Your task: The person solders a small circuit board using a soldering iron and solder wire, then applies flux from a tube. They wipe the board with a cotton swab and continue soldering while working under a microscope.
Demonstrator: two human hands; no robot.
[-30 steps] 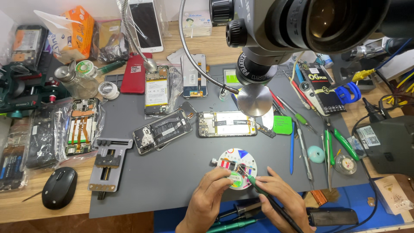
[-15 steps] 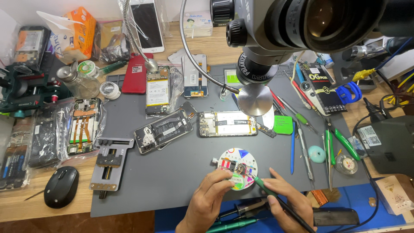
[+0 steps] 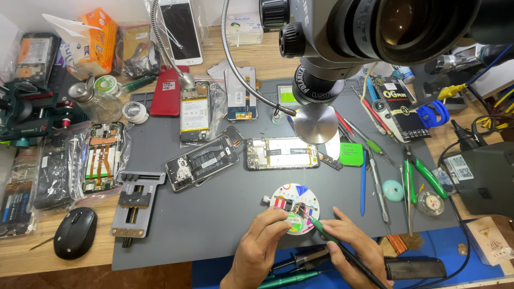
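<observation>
Round holder [image 3: 293, 203] half hidden by left hand [image 3: 262, 243], clamped part indistinct

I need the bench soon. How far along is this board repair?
Done: two phones lie opened on the mat. In hand: the left hand steadies a small board on the round holder, while the right hand puts a green-tipped tool to it. Left: both phones are unassembled, so reassembly looks outstanding.
</observation>
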